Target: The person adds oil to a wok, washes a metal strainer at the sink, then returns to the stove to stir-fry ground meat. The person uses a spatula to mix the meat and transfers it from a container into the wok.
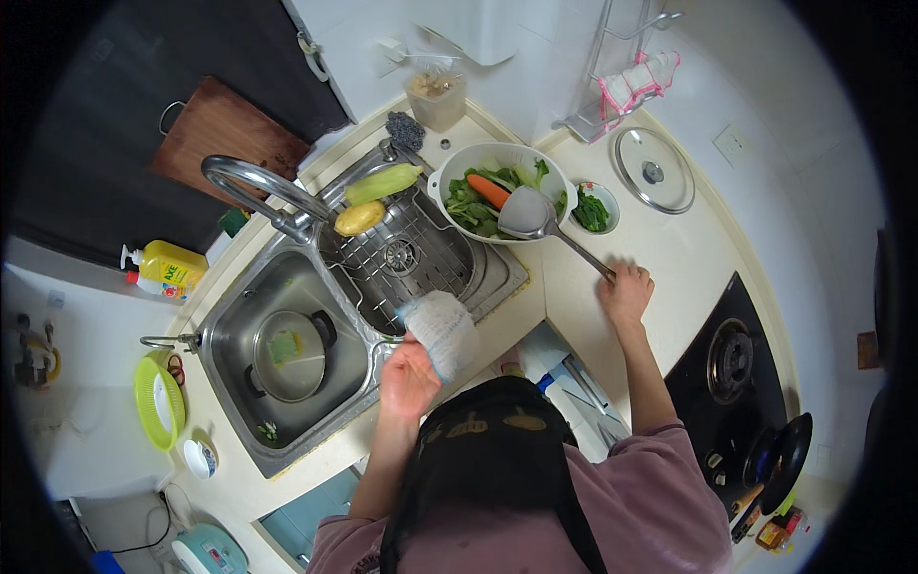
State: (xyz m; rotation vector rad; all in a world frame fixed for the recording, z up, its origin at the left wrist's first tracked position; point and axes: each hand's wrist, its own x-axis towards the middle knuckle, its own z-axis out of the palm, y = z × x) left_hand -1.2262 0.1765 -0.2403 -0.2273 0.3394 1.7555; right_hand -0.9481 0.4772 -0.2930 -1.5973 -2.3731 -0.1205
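My left hand holds a white dishcloth with blue edging, over the front rim of the double steel sink. With my right hand I grip the handle end of a metal wok spatula above the counter. Its blade lies over the rim of a white colander, which holds leafy greens and a carrot. Beside the colander stands a small bowl of chopped greens. A potato and a pale green gourd-like vegetable rest on the wire rack in the right basin.
In the left basin sits a pot of water with a sponge. The faucet arches over the sink. A glass lid lies at the back right. A gas stove is at right. Below the counter, a drawer stands open.
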